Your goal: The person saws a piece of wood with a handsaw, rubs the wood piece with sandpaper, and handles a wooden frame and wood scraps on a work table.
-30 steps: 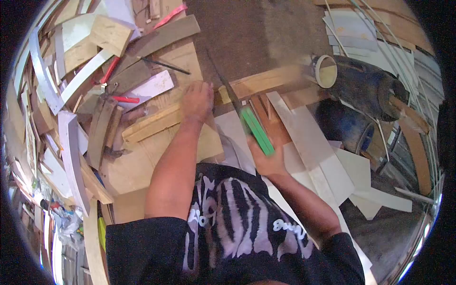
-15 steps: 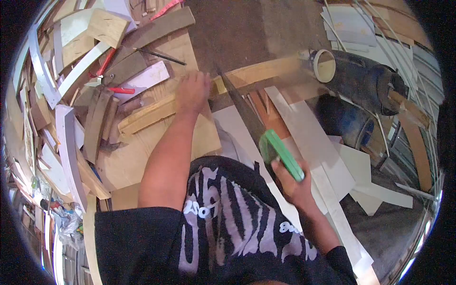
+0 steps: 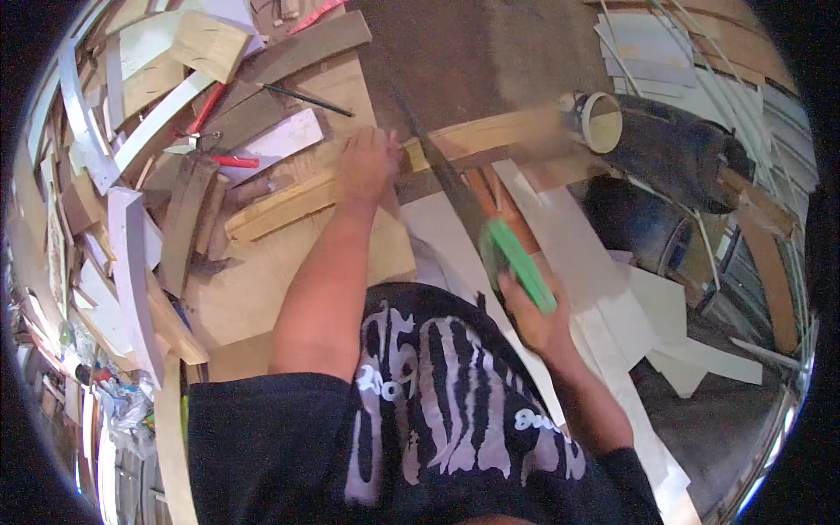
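My left hand (image 3: 366,166) lies over a long wooden beam (image 3: 284,208), its fingers curled over the far side and pressing on it. The beam rests on a plywood sheet (image 3: 302,267) and sticks out past its right edge. In my right hand (image 3: 540,317) is the green handle of a handsaw (image 3: 455,192). The dark blade slants up and away, crossing the beam just right of my left hand. Motion blurs the handle somewhat, and how deep the teeth sit in the wood cannot be made out.
Red-handled pliers (image 3: 229,161) and a dark pencil-like rod (image 3: 308,99) lie among scrap wood on the left. A white-rimmed bucket (image 3: 602,122) stands beyond the beam's far end. Pale boards (image 3: 582,262) and dark blue containers (image 3: 634,223) are on the right.
The saw and my right hand have shifted slightly forward, away from my body. My left hand stays on the beam. The whole view has moved a little, so things at the left appear further right.
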Demonstrator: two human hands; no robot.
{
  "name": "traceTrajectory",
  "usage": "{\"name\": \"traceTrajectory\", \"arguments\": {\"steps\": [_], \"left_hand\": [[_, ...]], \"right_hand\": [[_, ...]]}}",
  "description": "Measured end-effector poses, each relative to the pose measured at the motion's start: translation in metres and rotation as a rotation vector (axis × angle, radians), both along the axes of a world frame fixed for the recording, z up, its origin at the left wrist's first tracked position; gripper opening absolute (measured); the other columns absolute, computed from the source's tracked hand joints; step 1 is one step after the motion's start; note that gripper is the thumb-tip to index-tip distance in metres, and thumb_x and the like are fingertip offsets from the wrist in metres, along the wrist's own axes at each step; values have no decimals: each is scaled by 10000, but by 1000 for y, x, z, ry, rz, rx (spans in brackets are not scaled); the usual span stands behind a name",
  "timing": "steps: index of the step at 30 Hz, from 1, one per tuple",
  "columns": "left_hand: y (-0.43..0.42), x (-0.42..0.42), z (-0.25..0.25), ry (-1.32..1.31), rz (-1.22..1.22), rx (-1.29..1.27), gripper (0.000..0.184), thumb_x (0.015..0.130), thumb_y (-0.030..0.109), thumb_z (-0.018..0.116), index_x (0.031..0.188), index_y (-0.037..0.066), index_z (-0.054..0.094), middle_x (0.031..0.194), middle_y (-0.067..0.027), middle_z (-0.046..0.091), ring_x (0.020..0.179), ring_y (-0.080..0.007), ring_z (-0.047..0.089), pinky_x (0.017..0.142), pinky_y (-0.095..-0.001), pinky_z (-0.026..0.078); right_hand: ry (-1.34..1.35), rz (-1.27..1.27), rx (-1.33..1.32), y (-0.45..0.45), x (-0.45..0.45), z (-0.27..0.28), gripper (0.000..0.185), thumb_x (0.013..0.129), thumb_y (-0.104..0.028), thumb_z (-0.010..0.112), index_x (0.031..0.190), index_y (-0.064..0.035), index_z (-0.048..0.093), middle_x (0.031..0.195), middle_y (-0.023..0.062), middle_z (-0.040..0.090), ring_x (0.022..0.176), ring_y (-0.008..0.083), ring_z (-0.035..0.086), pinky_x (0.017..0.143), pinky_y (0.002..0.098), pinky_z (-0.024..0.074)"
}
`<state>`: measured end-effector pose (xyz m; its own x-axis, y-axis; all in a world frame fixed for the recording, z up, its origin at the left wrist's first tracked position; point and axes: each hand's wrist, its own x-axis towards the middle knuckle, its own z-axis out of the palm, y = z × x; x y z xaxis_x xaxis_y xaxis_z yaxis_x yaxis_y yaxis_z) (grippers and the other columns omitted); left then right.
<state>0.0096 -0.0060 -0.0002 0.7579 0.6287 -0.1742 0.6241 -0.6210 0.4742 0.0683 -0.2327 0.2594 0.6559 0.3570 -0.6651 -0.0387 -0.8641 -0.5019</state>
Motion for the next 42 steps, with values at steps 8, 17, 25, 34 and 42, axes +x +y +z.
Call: {"name": "traceTrajectory", "arguments": {"steps": [8,17,25,34,42], "left_hand": [[4,1,-1,-12,-49,-24,261,991,294,527,896,60,593,925,-154,627,914,-353,623,851,-479,495],[3,-3,-7,-128,-31,92,239,979,269,553,881,52,579,880,-156,603,891,-351,617,815,-471,497],[6,-1,1,-115,-50,73,231,974,260,552,866,57,583,881,-142,600,894,-344,619,807,-460,502],[4,-4,-8,-32,-28,29,254,975,301,543,885,69,599,911,-128,611,926,-315,621,813,-460,502],[8,0,-3,-84,-19,-6,266,991,298,529,888,61,593,933,-132,611,946,-326,614,826,-469,494]], "right_hand": [[187,-409,-186,27,52,58,325,855,-321,792,847,-61,598,735,12,614,609,90,552,545,261,445],[192,-131,-13,35,6,87,231,945,-214,688,869,4,672,700,13,636,610,102,556,575,285,457],[-10,50,-102,127,48,-90,354,892,-304,696,1067,3,674,926,143,715,866,234,671,763,395,510],[26,-12,-3,35,-1,-5,238,922,-235,690,959,-1,712,830,140,699,782,187,658,722,376,515],[-1,-41,-21,86,29,-64,384,914,-319,689,1091,21,668,910,134,696,853,197,663,766,368,523]]}}
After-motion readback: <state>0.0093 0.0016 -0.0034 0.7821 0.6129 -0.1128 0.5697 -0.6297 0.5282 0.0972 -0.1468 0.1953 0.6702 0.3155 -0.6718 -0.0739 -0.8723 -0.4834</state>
